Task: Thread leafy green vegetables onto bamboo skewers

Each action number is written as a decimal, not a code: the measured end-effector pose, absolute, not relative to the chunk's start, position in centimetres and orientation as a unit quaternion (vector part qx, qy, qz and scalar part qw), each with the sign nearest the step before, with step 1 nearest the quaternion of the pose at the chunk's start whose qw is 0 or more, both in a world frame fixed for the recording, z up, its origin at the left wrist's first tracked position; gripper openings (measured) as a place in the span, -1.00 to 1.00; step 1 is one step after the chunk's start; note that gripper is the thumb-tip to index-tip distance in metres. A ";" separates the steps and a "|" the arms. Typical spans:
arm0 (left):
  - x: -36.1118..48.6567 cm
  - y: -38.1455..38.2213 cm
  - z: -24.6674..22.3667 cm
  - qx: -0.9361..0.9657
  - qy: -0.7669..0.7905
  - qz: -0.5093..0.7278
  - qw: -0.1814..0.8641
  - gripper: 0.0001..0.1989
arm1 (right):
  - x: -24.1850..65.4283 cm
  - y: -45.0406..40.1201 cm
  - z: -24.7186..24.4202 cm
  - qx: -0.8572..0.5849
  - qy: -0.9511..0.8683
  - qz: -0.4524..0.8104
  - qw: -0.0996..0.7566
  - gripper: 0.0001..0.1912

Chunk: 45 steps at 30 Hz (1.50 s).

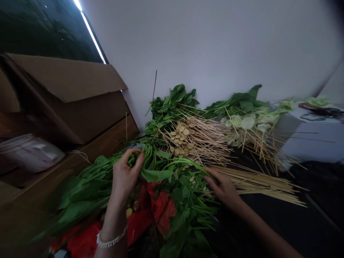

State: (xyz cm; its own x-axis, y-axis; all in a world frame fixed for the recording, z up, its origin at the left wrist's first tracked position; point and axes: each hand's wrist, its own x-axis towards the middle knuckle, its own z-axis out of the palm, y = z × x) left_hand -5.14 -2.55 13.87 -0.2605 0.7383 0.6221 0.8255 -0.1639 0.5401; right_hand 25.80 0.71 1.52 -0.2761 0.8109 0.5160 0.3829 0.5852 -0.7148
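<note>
a strand of long-stemmed greens [188,161] stretches across the gap between the two hands, just above the heaped vegetables. its right end is in the right hand [224,188]: thumb and fingers are nearly closed around the stems, with the strand passing between them. the left hand [125,172] is curled, thumb and fingertips brought close together around a small green tuft [132,158]; whether that tuft is part of the same strand i cannot tell.

the strand's long axis runs roughly sideways, from one hand toward the other, bowed upward in a shallow arch. its pale stems point right, into the right hand, and a broad leaf [157,175] points left, its tip right by the left hand.

below the strand, between the forearms, lie a loose pile of leafy greens [185,200] and a crumpled red bag [162,208]. beyond it, skewered round slices [182,134] sit clustered, their sticks fanning right. a bundle of bare skewers [266,184] lies just past the right hand, also roughly sideways. another leafy heap [86,186] spreads left of the left hand, its leaves toward the lower left. a bunch of greens [180,96] leans near the pale wall [215,46], and a cardboard box [88,111] stands at the far left.
</note>
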 end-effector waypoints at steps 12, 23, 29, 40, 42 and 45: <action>2.0 -0.8 9.4 -0.795 -0.534 -0.236 0.166 -0.89 | 25.2 -0.3 2.2 -0.372 -0.780 0.262 0.430 -0.66; 1.9 0.1 6.3 -0.788 -0.499 -0.293 0.210 -0.85 | 25.1 -0.7 3.8 -0.358 -0.755 0.396 0.379 -0.62; 2.1 0.4 5.8 -0.806 -0.485 -0.265 0.211 -0.79 | 24.9 -1.0 3.6 -0.360 -0.690 0.515 0.357 -0.58; 2.9 0.7 5.5 -0.721 -0.561 -0.405 0.042 -0.89 | 24.9 -0.6 3.6 -0.357 -0.739 0.431 0.374 -0.63; 1.6 1.1 6.2 -0.626 -0.607 -0.488 -0.035 -0.87 | 25.5 -0.2 3.5 -0.374 -0.758 0.358 0.396 -0.64; -1.5 1.2 7.8 -0.507 -0.647 -0.565 -0.065 -0.82 | 26.1 0.4 2.9 -0.394 -0.771 0.258 0.429 -0.62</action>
